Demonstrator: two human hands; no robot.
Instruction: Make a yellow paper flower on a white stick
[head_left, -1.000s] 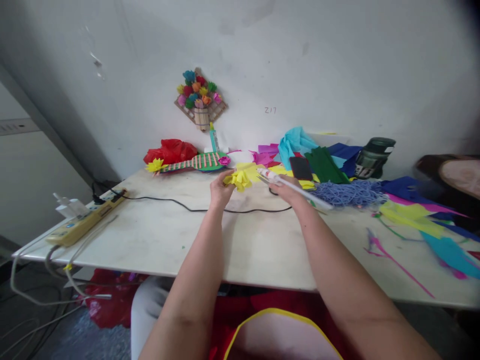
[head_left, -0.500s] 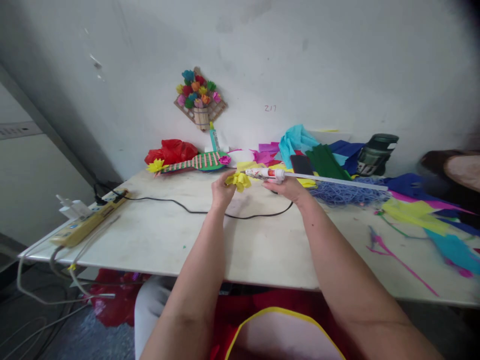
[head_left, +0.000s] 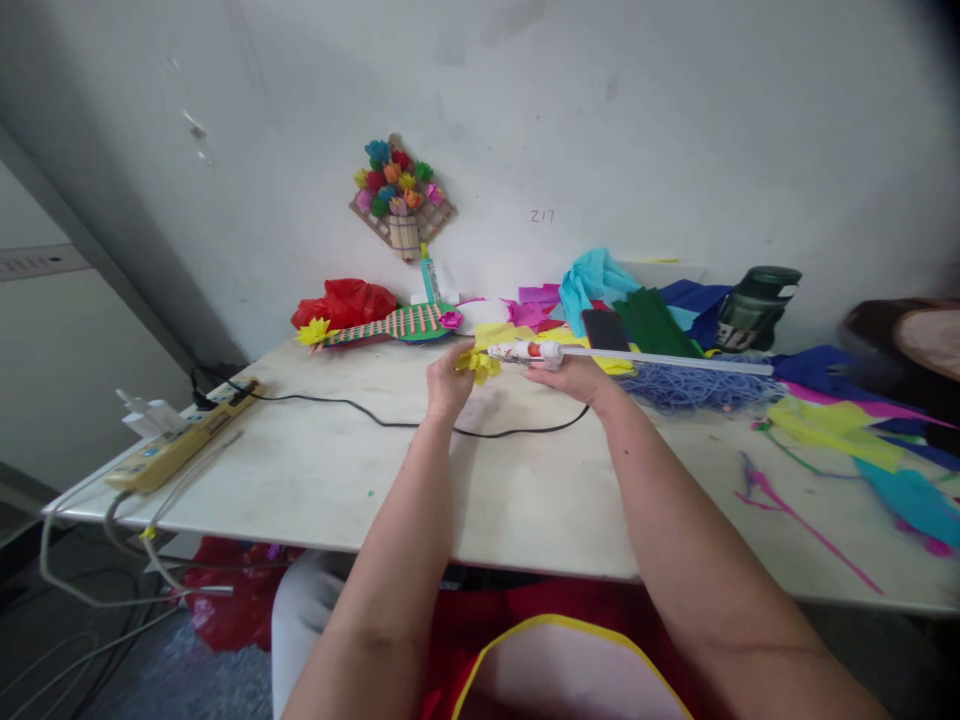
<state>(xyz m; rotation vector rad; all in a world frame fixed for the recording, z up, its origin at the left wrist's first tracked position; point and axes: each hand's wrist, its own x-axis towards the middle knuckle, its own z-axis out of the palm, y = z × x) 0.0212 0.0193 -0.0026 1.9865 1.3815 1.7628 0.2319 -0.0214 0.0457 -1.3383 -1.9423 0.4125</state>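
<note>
In my left hand (head_left: 450, 380) is a yellow paper flower (head_left: 481, 366), pinched between closed fingers. My right hand (head_left: 570, 378) is wrapped round a white glue gun (head_left: 525, 352) with a red and patterned body. The gun's nozzle points left and meets the flower's upper edge; whether it touches cannot be made out. A long pale glue stick (head_left: 667, 360) juts out of the gun's back to the right. From below the gun a black cord (head_left: 375, 424) runs left across the white table (head_left: 300, 480).
A yellow power strip (head_left: 161, 450) with plugs lies at the left edge. Behind my hands are a green paper lute (head_left: 420, 322), a phone (head_left: 604, 330) and coloured crepe paper (head_left: 592, 280). At right are blue shredded strands (head_left: 690, 388) and a dark jar (head_left: 756, 310).
The glue gun's nozzle has shifted very slightly left and down over the yellow flower, and the flower has turned a little. Both hands keep their hold.
</note>
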